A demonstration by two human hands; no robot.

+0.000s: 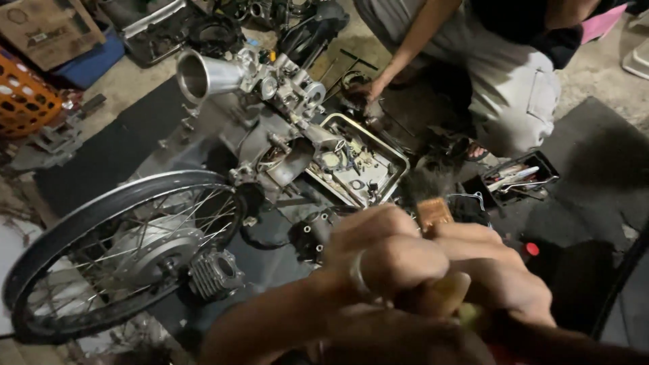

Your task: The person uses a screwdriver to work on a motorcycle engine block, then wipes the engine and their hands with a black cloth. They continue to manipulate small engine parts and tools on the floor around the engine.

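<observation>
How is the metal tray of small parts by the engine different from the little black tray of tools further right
The metal tray is larger, silver-rimmed and pale inside; the black tray is smaller and dark throughout. The metal tray holds small rings and loose bits and sits against the engine; the black tray holds long, light-handled tools and sits apart on a dark mat, beside another person's knee. Both are shallow, rectangular, open and lie askew on the floor.

This is a motorcycle repair workshop, worked at floor level. A stripped engine (pixel 270 128) with a polished intake funnel (pixel 199 74) lies on dark mats (pixel 101 162) over bare concrete, beside a spoked wheel (pixel 115 250), a loose finned cylinder (pixel 215 272) and trays of small parts and tools (pixel 517 179) (another person crouches close by).
</observation>
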